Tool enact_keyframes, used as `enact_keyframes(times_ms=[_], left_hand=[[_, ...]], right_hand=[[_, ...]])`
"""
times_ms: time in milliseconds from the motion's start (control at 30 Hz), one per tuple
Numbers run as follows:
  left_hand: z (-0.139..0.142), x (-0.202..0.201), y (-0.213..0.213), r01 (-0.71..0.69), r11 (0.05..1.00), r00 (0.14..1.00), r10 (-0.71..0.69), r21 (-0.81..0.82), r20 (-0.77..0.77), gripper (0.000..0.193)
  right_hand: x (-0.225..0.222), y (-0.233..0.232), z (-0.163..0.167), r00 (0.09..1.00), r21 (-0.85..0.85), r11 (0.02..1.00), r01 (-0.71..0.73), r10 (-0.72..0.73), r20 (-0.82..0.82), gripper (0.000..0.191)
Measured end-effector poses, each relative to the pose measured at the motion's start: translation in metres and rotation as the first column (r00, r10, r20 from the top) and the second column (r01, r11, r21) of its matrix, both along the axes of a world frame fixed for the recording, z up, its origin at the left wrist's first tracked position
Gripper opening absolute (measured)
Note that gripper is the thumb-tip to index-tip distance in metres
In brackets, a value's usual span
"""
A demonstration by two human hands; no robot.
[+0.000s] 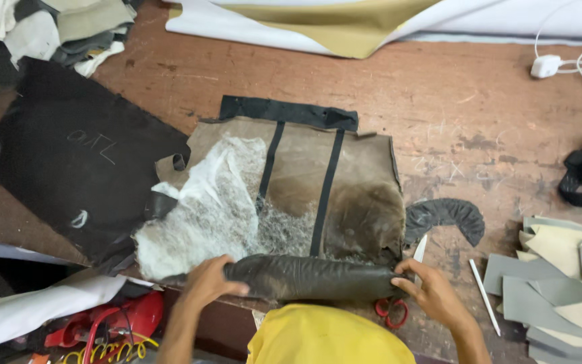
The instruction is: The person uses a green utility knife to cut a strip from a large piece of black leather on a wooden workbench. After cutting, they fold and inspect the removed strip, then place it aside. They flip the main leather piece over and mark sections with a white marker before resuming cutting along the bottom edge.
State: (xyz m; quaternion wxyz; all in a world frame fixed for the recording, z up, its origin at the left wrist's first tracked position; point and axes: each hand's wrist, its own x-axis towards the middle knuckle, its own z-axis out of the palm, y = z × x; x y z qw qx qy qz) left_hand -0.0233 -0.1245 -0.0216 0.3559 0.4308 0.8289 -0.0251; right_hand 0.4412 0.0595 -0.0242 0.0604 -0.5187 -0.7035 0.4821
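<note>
Hands are working the near table edge: left hand (pixel 209 282) is wrapping fingers over the left end of the rolled leather (pixel 308 276), closed on it; right hand (pixel 432 291) is pinching the right end w/ thumb and fingers, also closed. Roll is lying along the near edge of the wooden table (pixel 466 114), being the near part of a brown leather panel (pixel 365 195) spread flat beyond it. Judging by folds, it's soft, floppy, prob. fairly light but thick; best gripped at both roll ends so it isn't unrolling. Red-handled scissors (pixel 392 313) are sitting just below right hand, a pale blade-like tool (pixel 419 251) just above it, a white stick (pixel 485 296) to the right. White fibrous backing (pixel 203 209) is covering the panel's left part; two black straps (pixel 325 192) are running across it to a black band (pixel 287 111). Farther: black sheet (pixel 62 162) at left, grey cut pieces (pixel 560 296) at right, curved black piece (pixel 447 214) near panel, white/tan fabric (pixel 331 23) at far edge, white charger (pixel 545 65).
</note>
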Motion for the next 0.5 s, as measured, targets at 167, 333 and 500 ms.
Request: enact_keyframes(times_ms=[167,333,500], left_hand=[[0.008,-0.055,-0.055,0.152,0.988,0.949,-0.146,-0.002,-0.280,0.095],[0.026,-0.082,-0.084,0.082,0.970,0.959,-0.013,0.231,-0.285,0.024],[0.157,-0.099,-0.058,-0.125,0.914,0.953,0.218,0.385,-0.209,0.041]], right_hand=[[-0.001,-0.003,-0.009,0.986,0.272,0.955,0.116,-0.077,-0.151,0.024],[-0.002,-0.002,-0.002,0.985,0.449,0.880,0.155,-0.105,-0.135,0.018],[0.034,0.022,0.064,0.935,0.647,0.689,0.326,-0.135,-0.327,0.018]])
